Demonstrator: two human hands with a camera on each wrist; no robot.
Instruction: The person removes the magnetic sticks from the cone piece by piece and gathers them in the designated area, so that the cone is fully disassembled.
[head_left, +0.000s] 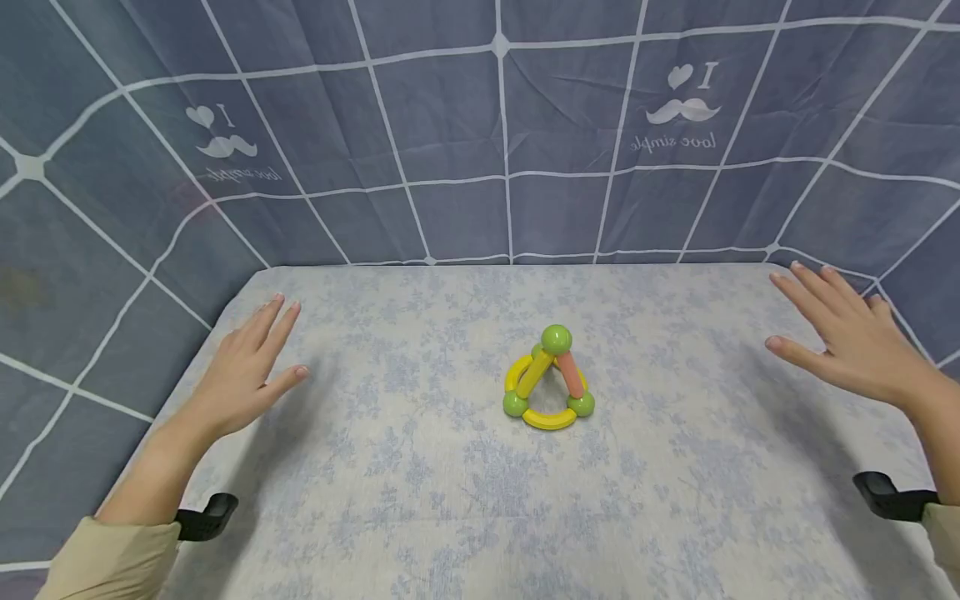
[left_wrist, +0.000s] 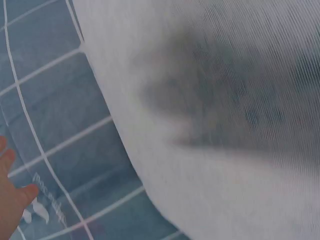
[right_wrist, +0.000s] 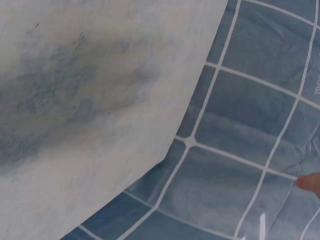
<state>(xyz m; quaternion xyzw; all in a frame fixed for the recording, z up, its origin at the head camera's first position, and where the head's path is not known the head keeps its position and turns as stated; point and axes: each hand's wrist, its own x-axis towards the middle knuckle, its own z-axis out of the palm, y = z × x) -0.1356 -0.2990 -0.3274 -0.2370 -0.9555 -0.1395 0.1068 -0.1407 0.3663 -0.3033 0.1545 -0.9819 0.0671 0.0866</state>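
On the table stands a small pyramid of toy rods and balls (head_left: 534,375), with green balls at its corners, yellow straight and curved rods, and one salmon-pink rod. My left hand (head_left: 243,367) hovers over the table's left side, fingers straight and thumb apart, holding nothing. Over the right side hovers my right hand (head_left: 855,337), its fingers spread and also holding nothing. Both are well away from the pyramid. The left wrist view catches only part of the left hand (left_wrist: 12,195) at its edge; in the right wrist view a fingertip (right_wrist: 310,183) shows.
A pale cloth with blue floral print covers the table (head_left: 420,500). Behind and beside it hangs a blue-grey curtain (head_left: 450,108) with white grid lines. Dark straps with a black mount sit at the left wrist (head_left: 208,518) and the right wrist (head_left: 892,498).
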